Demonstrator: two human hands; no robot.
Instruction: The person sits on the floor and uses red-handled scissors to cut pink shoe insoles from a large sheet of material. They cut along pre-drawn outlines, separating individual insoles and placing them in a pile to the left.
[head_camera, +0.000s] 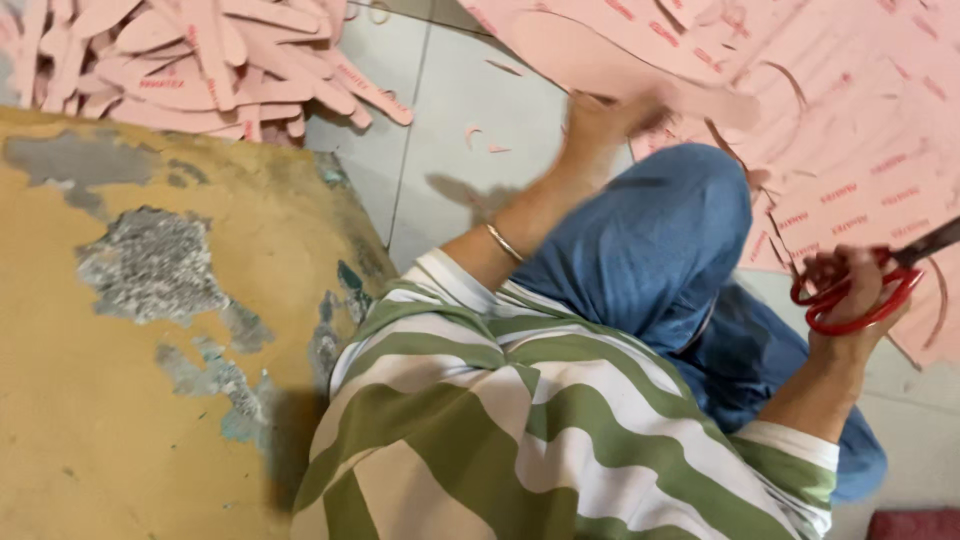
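Right hand (852, 290): your grip is closed through the red loop handles of a pair of scissors (870, 285), fingers threaded into the loops. The dark blades run up and right and are cut off by the frame edge, so you cannot tell how far they are parted.

Left hand (610, 118): stretched forward, blurred. It sits against a pink insole-shaped cutout (690, 100) lying at the edge of the pink sheets (850, 120). The fingers look curled onto the piece, but the blur hides whether the grip is truly clenched; cannot tell. A thin metal bangle (505, 243) rings that wrist.

Materials: sheets are flat, matte pink, printed with red marks, with curved cut-outs and thin crescent scraps on the grey tiled floor (450, 90). A heap of finished insole shapes (200, 60) lies at upper left, well apart from both hands. Your blue trouser knee (650, 240) sits between your arms. At left, a yellow surface (120, 400) with flaking patches showing grey beneath.
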